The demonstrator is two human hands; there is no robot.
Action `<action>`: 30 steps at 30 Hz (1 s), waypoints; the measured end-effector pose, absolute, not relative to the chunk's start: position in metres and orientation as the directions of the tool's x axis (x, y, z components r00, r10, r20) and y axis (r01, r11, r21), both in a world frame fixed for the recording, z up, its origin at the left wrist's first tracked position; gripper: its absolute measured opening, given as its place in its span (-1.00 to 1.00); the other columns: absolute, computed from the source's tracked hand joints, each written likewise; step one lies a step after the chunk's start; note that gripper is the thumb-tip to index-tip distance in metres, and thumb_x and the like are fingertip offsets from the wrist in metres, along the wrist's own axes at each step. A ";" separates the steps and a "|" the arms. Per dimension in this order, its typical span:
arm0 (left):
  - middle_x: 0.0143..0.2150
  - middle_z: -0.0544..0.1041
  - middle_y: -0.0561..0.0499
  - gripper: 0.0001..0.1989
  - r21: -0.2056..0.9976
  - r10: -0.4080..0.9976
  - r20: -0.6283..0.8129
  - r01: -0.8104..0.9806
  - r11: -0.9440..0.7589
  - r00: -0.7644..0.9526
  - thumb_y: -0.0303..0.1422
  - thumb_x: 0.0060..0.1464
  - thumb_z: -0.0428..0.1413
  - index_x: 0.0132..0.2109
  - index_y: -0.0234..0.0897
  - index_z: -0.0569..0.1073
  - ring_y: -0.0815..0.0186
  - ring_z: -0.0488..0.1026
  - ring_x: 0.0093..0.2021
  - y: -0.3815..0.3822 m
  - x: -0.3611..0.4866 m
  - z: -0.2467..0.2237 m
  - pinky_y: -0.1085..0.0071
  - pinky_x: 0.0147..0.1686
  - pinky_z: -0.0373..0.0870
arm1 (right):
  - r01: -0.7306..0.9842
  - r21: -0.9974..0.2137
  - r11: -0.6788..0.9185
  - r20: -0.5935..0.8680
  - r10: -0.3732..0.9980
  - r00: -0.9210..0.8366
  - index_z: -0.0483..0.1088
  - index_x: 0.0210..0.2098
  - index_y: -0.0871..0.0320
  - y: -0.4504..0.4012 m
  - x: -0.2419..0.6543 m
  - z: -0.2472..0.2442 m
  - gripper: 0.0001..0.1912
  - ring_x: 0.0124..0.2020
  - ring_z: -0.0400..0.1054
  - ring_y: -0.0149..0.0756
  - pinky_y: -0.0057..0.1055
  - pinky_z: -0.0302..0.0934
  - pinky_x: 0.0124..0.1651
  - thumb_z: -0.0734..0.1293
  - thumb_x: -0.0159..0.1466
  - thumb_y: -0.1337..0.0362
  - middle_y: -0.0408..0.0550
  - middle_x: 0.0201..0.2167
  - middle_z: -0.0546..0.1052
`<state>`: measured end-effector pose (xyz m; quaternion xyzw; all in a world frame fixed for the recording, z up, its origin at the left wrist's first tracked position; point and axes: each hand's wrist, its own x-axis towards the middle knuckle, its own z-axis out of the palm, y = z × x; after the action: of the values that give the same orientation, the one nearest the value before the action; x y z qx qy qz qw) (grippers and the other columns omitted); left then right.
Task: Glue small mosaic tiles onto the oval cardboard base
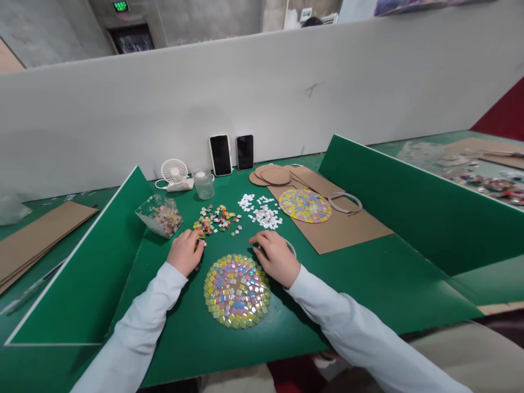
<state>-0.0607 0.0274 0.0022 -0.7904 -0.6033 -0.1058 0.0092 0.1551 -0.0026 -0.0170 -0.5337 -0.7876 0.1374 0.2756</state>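
My left hand rests at the near edge of a pile of coloured mosaic tiles. Its fingers are bent, with the thumb a little apart and a few tiles by the fingertips. Over the upper right rim of a round tile mosaic is my right hand, thumb and forefinger drawn together; anything between them is too small to make out. Yellow-green tiles ring this disc, with pink, blue and pale ones inside and bits of brown backing showing in the middle. Part of a white ring shows behind my right hand.
White tiles lie beyond my hands, left of a second mosaic disc on a cardboard sheet. A clear tile box, cup, small fan and two phones stand behind. Green dividers flank the workspace.
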 end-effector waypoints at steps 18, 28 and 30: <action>-0.46 0.18 0.01 -0.79 0.201 0.921 0.346 0.944 -0.261 0.181 -0.43 -0.04 -0.12 -0.29 -0.29 0.38 0.29 0.24 -0.40 0.042 -0.077 -0.008 0.39 -0.32 0.22 | 0.842 -0.391 0.371 0.184 0.928 -0.323 0.32 -0.34 0.18 -0.002 0.156 -0.014 -0.79 -0.27 0.16 -0.26 -0.40 0.02 -0.25 0.10 0.13 0.43 -0.02 -0.35 0.38; -0.46 0.20 0.01 -0.83 0.154 0.935 0.265 0.947 -0.280 0.234 -0.39 -0.07 -0.07 -0.34 -0.30 0.39 0.27 0.25 -0.35 0.042 -0.080 -0.003 0.37 -0.30 0.22 | 0.833 -0.389 0.394 0.184 0.919 -0.349 0.32 -0.34 0.20 -0.002 0.157 -0.014 -0.79 -0.27 0.14 -0.27 -0.40 0.03 -0.23 0.09 0.12 0.44 -0.01 -0.36 0.37; -0.47 0.19 0.03 -0.83 0.177 0.944 0.232 0.945 -0.276 0.232 -0.36 -0.06 -0.06 -0.32 -0.29 0.39 0.29 0.25 -0.38 0.043 -0.081 -0.003 0.38 -0.30 0.22 | 0.831 -0.388 0.398 0.188 0.917 -0.352 0.32 -0.34 0.20 -0.002 0.157 -0.014 -0.79 -0.28 0.14 -0.27 -0.40 0.04 -0.23 0.09 0.12 0.44 -0.01 -0.36 0.37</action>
<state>-0.0807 0.0429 -0.0028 -0.7849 -0.6018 -0.1475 0.0006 0.1571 -0.0020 -0.0138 -0.5367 -0.8143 0.1132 0.1899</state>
